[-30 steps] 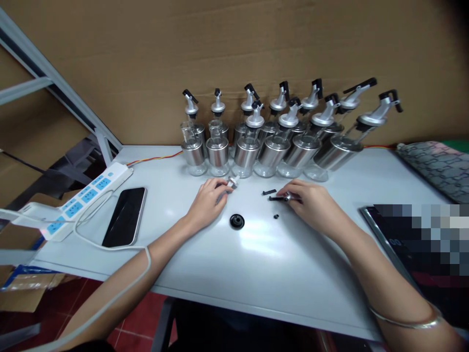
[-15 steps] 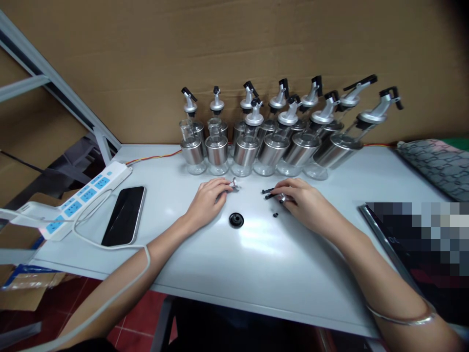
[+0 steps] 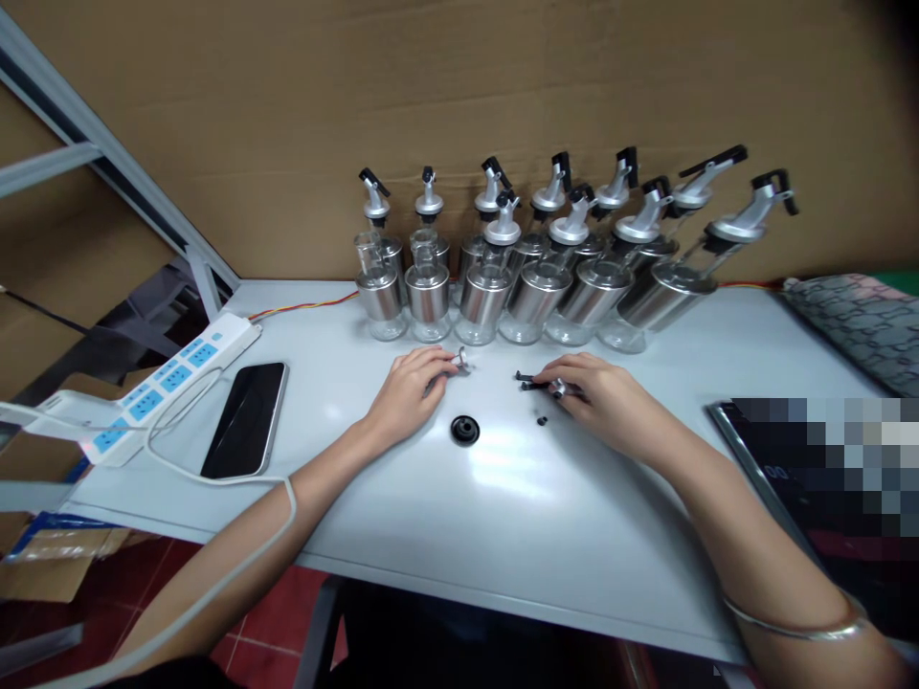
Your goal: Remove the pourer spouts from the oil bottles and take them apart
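My left hand (image 3: 411, 394) rests on the table with thumb and fingers pinched on a small silver pourer part (image 3: 461, 361). Opposite it, my right hand (image 3: 593, 394) has its fingers curled over slim black levers (image 3: 529, 385), whose tips stick out to the left. A small silver piece (image 3: 556, 388) shows by the right thumb, partly covered by the hand. Between the hands, closer to me, lies a round black stopper (image 3: 465, 431). Just below the right fingertips is a tiny black piece (image 3: 542, 421).
Behind the hands stand several glass and steel oil bottles (image 3: 488, 292), most with silver pourers and black levers; two front ones have bare necks (image 3: 423, 247). A phone (image 3: 245, 419), a power strip (image 3: 168, 388) and a white cable (image 3: 291, 507) lie left. A dark screen (image 3: 772, 498) lies right.
The view has shifted very slightly. My right fingers have moved a little over the levers and silver piece; my left hand keeps its pinch.
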`<state>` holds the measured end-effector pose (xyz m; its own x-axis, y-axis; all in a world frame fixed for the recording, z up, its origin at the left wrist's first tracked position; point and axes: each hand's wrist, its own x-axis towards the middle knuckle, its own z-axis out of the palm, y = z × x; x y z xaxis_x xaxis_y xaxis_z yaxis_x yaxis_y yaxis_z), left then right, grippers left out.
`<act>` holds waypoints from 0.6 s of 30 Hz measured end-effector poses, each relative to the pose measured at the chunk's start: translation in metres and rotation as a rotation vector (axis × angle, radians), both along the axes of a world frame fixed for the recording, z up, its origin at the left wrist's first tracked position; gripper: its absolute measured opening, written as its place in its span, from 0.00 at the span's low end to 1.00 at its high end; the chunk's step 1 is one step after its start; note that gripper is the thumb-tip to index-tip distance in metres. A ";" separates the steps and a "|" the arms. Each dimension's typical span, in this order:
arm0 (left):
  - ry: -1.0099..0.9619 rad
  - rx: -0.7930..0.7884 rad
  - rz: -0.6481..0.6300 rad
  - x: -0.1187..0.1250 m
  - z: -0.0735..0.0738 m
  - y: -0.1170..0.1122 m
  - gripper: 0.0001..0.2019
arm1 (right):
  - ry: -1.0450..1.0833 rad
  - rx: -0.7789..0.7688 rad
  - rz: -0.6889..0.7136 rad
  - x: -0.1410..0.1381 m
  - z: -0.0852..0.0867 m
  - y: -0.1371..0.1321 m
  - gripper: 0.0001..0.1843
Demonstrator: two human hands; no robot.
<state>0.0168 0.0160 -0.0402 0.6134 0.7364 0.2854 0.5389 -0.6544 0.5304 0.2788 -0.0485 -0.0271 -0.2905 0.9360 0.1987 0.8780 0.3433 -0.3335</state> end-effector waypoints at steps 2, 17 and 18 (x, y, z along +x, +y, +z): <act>0.003 -0.001 0.003 0.000 0.000 0.000 0.12 | -0.002 -0.018 0.009 0.001 0.001 0.000 0.17; -0.019 0.001 -0.011 0.000 0.002 -0.001 0.12 | 0.026 -0.007 0.012 -0.006 -0.003 -0.002 0.17; -0.031 0.018 -0.012 0.000 0.003 -0.001 0.12 | 0.031 0.007 0.004 -0.006 -0.002 -0.002 0.16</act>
